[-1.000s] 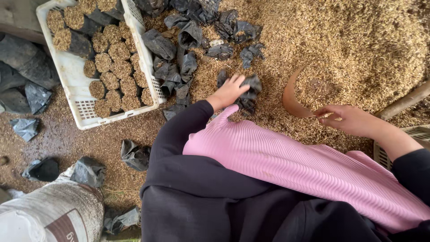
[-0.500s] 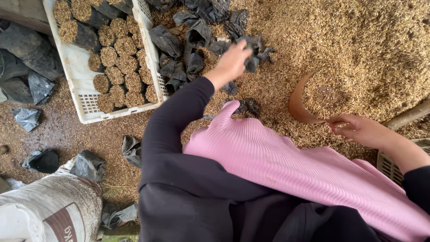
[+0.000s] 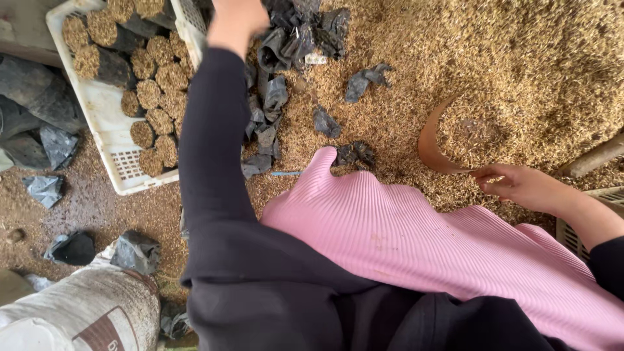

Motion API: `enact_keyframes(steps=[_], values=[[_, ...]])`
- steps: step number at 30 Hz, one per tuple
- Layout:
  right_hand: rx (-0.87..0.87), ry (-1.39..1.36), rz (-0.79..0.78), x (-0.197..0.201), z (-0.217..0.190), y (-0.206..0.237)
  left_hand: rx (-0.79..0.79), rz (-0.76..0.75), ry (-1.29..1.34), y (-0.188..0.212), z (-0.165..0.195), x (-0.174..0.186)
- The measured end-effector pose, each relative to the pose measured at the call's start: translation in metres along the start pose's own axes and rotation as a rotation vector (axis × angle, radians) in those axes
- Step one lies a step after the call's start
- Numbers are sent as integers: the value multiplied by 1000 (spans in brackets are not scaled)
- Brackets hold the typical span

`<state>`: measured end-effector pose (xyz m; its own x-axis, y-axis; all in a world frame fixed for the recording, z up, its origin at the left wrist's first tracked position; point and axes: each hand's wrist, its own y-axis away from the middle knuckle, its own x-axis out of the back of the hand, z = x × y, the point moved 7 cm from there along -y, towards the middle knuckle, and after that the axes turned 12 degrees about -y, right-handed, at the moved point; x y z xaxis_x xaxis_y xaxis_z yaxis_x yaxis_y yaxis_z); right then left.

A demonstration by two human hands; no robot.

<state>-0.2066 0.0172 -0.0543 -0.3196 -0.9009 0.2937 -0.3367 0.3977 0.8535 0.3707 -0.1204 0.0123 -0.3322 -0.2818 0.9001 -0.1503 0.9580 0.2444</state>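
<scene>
Right hand grasping brown scoop amid husks; left hand above black bags, fingers' state unclear, beside white crate.

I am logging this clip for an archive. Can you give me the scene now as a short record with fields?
Setting: heap of tan husk-like loose material on the ground
Left hand: reaching up by the pile of small black plastic bags; grip partly out of view
Right hand: holding the rim of a brown curved scoop sunk in the husks
Crate: white plastic slatted crate with filled black bags standing upright
Clothing: pink ribbed cloth over the lap
Lower left: whitish woven sack
</scene>
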Motion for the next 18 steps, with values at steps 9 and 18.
enact_keyframes(steps=[9,18], values=[[43,-30,-23,-8,-2,-3,78,512,659,36,16,-45],[319,251,143,18,-99,11,-157,455,765,32,76,29]])
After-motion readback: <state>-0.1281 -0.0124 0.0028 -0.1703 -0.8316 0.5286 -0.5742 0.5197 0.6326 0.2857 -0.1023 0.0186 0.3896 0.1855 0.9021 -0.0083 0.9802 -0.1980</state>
